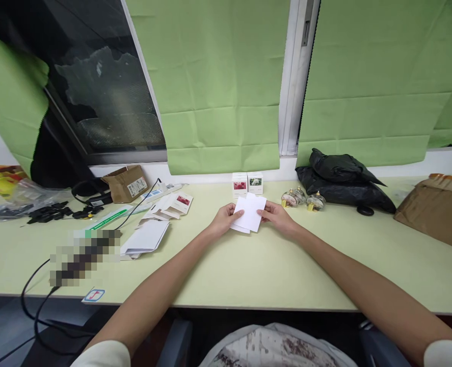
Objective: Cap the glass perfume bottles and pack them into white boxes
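Observation:
A white paper card (249,216), which looks like two overlapping panels, is held up between both hands above the table. My left hand (223,220) pinches its left edge, thumb in front. On the opposite edge my right hand (280,218) grips it the same way. Just behind the card stand small white boxes with a red flower picture (240,185) and a white flower picture (255,182). Glass bottles with gold tops (295,197) sit right of my right hand. To the left lie flattened flower-print cartons (177,205) and a stack of folded white cards (146,238).
Black plastic bags (340,178) and a large brown carton (435,211) occupy the right side. At left are an opened small brown box (125,184), black cables, a green-and-white strip (109,219) and a pixelated dark object (84,259). Green curtains (221,86) hang behind.

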Tool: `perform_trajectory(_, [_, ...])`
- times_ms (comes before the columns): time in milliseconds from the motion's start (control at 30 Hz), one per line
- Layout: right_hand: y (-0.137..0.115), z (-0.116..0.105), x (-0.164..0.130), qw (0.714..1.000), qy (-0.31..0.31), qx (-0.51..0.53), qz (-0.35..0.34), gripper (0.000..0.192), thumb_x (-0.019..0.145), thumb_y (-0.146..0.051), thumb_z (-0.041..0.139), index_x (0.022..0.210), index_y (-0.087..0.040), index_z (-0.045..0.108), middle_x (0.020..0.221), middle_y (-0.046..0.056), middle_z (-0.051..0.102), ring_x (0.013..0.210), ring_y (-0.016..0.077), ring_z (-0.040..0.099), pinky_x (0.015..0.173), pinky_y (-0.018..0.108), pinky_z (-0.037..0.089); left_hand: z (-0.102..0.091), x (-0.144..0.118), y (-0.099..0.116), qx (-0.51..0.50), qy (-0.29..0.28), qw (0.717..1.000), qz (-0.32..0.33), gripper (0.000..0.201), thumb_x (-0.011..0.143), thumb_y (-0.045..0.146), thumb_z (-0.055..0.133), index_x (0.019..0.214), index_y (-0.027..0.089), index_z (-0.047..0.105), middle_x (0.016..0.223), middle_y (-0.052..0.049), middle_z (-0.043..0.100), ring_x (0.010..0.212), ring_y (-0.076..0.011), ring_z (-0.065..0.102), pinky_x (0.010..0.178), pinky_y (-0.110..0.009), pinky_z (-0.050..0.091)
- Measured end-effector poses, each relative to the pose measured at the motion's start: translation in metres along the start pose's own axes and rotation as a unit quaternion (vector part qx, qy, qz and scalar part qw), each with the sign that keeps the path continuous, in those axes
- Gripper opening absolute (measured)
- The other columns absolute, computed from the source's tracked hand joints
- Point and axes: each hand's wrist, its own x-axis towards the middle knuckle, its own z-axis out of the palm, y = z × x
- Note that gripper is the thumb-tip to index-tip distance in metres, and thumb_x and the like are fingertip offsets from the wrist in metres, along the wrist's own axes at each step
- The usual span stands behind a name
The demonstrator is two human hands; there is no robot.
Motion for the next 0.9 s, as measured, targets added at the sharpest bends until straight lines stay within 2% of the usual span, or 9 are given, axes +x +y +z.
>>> perform_trajectory(167, [0.002, -0.002, 0.001, 1.0, -0.006, 0.011, 0.0, 0.046, 0.077, -0.045, 0.086, 0.113, -0.02, 0.074, 0.107, 0.007, 0.077, 0.086, 0.0194, 0.067, 0.072, 0.032, 0.052, 0.0, 0.002, -0.003, 0.027, -0.015, 0.999, 0.038, 0.056, 0.073, 0.062, 0.086, 0.089, 0.018, 0.056, 0.09, -0.004, 0.073, 0.076, -0.0174, 0.067, 0.066, -0.027, 0.048])
perform_trajectory(333, [0.005, -0.002, 0.001, 1.0, 0.003, 0.008, 0.012, 0.047, 0.076, -0.046, 0.087, 0.112, -0.02, 0.075, 0.108, 0.008, 0.077, 0.084, 0.0195, 0.066, 0.07, 0.032, 0.052, -0.002, 0.001, -0.005, 0.063, -0.028, 0.996, 0.064, 0.052, 0.081, 0.062, 0.079, 0.097, 0.017, 0.058, 0.094, -0.006, 0.073, 0.081, -0.0187, 0.068, 0.07, -0.029, 0.05])
perform_trajectory(400, [0.006, -0.002, 0.001, 1.0, 0.005, 0.007, 0.014, 0.047, 0.076, -0.046, 0.086, 0.114, -0.02, 0.075, 0.106, 0.007, 0.077, 0.083, 0.0196, 0.066, 0.07, 0.033, 0.053, -0.002, -0.001, -0.006, 0.086, -0.036, 0.994, 0.062, 0.052, 0.085, 0.062, 0.076, 0.105, 0.017, 0.059, 0.1, -0.009, 0.074, 0.087, -0.0214, 0.069, 0.073, -0.031, 0.052])
perform_trajectory(533, [0.007, -0.001, 0.0, 1.0, -0.005, 0.0, 0.015, 0.047, 0.077, -0.046, 0.085, 0.115, -0.02, 0.076, 0.105, 0.008, 0.078, 0.085, 0.0212, 0.067, 0.071, 0.033, 0.053, -0.001, -0.005, -0.003, 0.107, -0.077, 0.99, 0.058, 0.061, 0.086, 0.058, 0.076, 0.127, 0.016, 0.06, 0.127, -0.015, 0.071, 0.109, -0.028, 0.069, 0.087, -0.038, 0.055])
perform_trajectory(600, [0.007, -0.001, -0.001, 1.0, -0.012, 0.001, 0.02, 0.047, 0.077, -0.047, 0.085, 0.115, -0.02, 0.076, 0.106, 0.008, 0.078, 0.088, 0.0222, 0.068, 0.073, 0.034, 0.054, -0.002, -0.005, 0.0, 0.107, -0.086, 0.989, 0.055, 0.065, 0.085, 0.057, 0.078, 0.131, 0.015, 0.06, 0.133, -0.016, 0.069, 0.114, -0.0298, 0.067, 0.091, -0.04, 0.055])
perform_trajectory(767, [0.007, 0.0, -0.002, 0.999, -0.023, 0.006, 0.024, 0.05, 0.076, -0.047, 0.086, 0.118, -0.021, 0.075, 0.109, 0.008, 0.078, 0.091, 0.0227, 0.068, 0.075, 0.034, 0.054, 0.0, -0.006, 0.012, 0.112, -0.072, 0.99, 0.053, 0.065, 0.082, 0.056, 0.081, 0.128, 0.013, 0.063, 0.124, -0.017, 0.073, 0.104, -0.0288, 0.07, 0.086, -0.04, 0.055])
perform_trajectory(900, [0.006, 0.0, -0.003, 0.999, -0.025, 0.009, 0.03, 0.049, 0.076, -0.049, 0.086, 0.115, -0.02, 0.075, 0.105, 0.007, 0.077, 0.085, 0.0196, 0.066, 0.072, 0.032, 0.052, 0.003, -0.009, 0.025, 0.164, -0.057, 0.984, 0.04, 0.059, 0.084, 0.052, 0.079, 0.125, 0.013, 0.064, 0.12, -0.016, 0.073, 0.098, -0.0266, 0.069, 0.082, -0.036, 0.055])
